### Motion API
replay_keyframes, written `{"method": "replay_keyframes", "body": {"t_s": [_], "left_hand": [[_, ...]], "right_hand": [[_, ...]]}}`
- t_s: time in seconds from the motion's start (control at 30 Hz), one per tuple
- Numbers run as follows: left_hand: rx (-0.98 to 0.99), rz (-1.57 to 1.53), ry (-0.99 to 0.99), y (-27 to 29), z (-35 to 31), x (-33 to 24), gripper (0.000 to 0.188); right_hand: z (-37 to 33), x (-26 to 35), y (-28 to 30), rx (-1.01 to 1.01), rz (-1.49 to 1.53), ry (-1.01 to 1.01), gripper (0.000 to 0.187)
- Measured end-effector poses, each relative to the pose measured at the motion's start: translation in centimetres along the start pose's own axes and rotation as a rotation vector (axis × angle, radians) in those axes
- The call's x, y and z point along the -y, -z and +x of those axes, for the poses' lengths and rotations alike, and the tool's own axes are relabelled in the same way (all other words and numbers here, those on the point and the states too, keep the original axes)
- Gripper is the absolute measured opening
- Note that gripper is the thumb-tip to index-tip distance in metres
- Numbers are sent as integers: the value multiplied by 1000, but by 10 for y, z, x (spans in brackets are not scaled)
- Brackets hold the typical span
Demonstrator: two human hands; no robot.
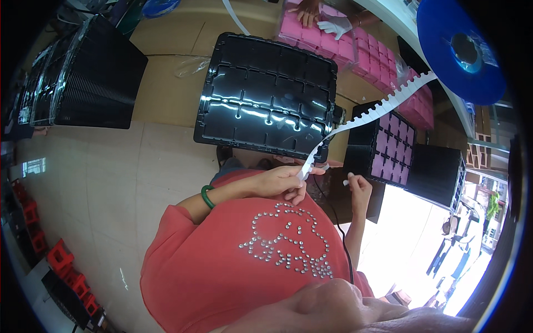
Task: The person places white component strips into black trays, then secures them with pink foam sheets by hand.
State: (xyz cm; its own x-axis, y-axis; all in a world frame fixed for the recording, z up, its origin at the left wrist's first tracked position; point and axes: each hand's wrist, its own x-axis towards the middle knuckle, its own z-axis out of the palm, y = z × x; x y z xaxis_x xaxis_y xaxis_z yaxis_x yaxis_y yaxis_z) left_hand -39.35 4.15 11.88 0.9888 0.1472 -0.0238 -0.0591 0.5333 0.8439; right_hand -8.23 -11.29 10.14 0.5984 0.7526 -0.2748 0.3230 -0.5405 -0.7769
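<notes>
Where the white strip point(361, 120) runs: from the blue reel point(436, 44), high to the right of the black tray point(266, 94), past the tray's near right corner to the person's left hand; one long edge is notched.
Left hand point(283, 180): just before the near edge of the tray, thumb and fingers pinched on the strip; a green bangle point(207, 197) circles its wrist.
Right hand point(360, 188): beyond the tray's near right corner, well apart from the other; its fingertips are closed on a small white piece point(346, 182), whose exact shape I cannot make out.
Bench point(161, 94): brown, showing to the left of the tray; a tall black stack point(94, 77) stands farther out on that side.
Filled stack point(391, 150): to the right of the tray; pale pink pieces sit in its dark compartments.
Pink blocks point(311, 34): in rows behind the tray, partly under clear film; a co-worker's bare hand point(305, 12) and white glove point(335, 25) rest there.
</notes>
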Motion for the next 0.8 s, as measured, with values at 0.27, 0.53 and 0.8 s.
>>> {"method": "replay_keyframes", "body": {"t_s": [0.27,0.53,0.8], "left_hand": [[-81,80,-28,-6,2,13,42],[-376,370,-81,-12,-16,10,34],[-458,127,-190,-13,-73,-14,37]], "right_hand": [[-39,79,-52,242,281,262,25],[-28,123,-77,563,305,262,12],[36,192,-144,465,-31,724,16]]}}
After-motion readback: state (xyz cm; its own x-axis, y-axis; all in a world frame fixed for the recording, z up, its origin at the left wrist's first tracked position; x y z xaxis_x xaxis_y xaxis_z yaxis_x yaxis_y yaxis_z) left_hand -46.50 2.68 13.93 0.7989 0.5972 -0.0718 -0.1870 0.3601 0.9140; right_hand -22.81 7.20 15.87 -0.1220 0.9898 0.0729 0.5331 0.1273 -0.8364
